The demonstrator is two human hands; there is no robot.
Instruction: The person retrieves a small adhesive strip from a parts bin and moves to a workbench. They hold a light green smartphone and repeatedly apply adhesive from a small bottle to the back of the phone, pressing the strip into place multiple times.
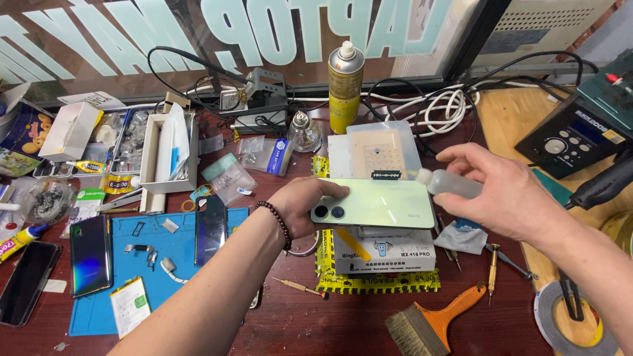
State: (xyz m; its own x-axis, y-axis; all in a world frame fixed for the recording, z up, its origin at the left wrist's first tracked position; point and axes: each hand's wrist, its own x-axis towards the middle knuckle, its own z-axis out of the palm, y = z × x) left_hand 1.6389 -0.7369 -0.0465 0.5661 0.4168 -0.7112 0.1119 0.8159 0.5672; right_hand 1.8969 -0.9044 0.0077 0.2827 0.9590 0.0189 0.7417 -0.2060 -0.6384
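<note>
My left hand (300,204), with a dark bead bracelet at the wrist, holds a pale green phone (376,203) back side up above a small white box (382,252). My right hand (501,191) grips a small clear squeeze bottle (448,182), its nozzle pointing at the phone's upper right edge. A thin dark blade-like piece (386,175) lies along the phone's top edge.
A blue work mat (99,303) carries a dark phone (90,255), another phone (211,227) and small parts. A yellow spray can (345,86) and a glass bottle (304,132) stand behind. A brush (432,323), screwdrivers (493,270), a tape roll (573,320) and a black station (577,132) lie right.
</note>
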